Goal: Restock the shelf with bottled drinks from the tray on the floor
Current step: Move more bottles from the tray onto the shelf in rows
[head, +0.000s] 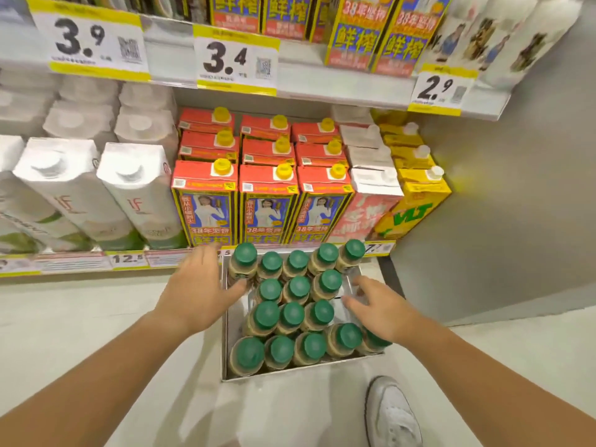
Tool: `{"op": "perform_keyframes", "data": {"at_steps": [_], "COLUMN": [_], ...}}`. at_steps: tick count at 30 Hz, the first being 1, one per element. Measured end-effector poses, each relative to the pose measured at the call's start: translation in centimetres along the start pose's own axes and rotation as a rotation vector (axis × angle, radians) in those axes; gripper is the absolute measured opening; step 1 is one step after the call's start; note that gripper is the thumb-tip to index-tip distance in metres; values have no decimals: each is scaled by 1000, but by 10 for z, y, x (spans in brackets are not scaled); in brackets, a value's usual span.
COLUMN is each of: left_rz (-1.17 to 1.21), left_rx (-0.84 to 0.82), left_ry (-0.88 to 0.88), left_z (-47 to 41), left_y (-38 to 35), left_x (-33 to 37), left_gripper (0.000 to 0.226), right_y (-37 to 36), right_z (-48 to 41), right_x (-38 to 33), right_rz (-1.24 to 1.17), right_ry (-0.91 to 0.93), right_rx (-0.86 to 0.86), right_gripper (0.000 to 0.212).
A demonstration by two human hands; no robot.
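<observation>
My left hand and right hand, both spread and empty, hover over the tray of green-capped bottles.

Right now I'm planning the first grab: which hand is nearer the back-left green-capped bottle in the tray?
Left. The left hand is beside the back-left bottle, thumb almost touching; the right hand is across the tray.
</observation>
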State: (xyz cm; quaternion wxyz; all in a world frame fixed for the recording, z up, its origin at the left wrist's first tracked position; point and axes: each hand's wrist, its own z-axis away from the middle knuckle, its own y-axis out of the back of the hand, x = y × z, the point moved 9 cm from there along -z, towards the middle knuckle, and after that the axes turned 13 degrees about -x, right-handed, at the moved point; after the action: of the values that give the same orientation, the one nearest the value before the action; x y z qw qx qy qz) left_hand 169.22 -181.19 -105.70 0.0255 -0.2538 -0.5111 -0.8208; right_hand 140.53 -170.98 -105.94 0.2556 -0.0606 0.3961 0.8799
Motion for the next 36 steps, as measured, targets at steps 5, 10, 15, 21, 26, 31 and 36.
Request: {"op": "perform_keyframes", "data": {"at_steps": [5, 10, 15, 21, 26, 31, 36], "left_rz": [288, 372, 395, 439, 421, 455, 498], "left_rx": [-65, 18, 86, 127, 119, 128, 147], "left_ry": [-23, -99, -139, -130, -129, -158, -234], "left_z": [-27, -50, -52, -52, -46, -33, -16], "left_y": [-30, -37, -38, -43, -39, -5, 60], "left_x": [-17, -10, -10, -18, -18, -1, 39], "left_gripper": [71, 47, 49, 50, 54, 48, 38], "right_y": [-19, -21, -23, -19, -5, 29, 79], "right_z": [-42, -68, -74, -73, -54, -24, 25], "right_x": [-2, -5, -4, -11, -19, -27, -44], "right_rz": [-162, -242, -354, -325, -244, -271, -401], "right_ry": [105, 199, 273, 328, 381, 389, 431], "right_rx": [-167, -145, -83, -45, 25, 182, 399], "right_gripper": [51, 43, 37, 31, 24, 33, 27]}}
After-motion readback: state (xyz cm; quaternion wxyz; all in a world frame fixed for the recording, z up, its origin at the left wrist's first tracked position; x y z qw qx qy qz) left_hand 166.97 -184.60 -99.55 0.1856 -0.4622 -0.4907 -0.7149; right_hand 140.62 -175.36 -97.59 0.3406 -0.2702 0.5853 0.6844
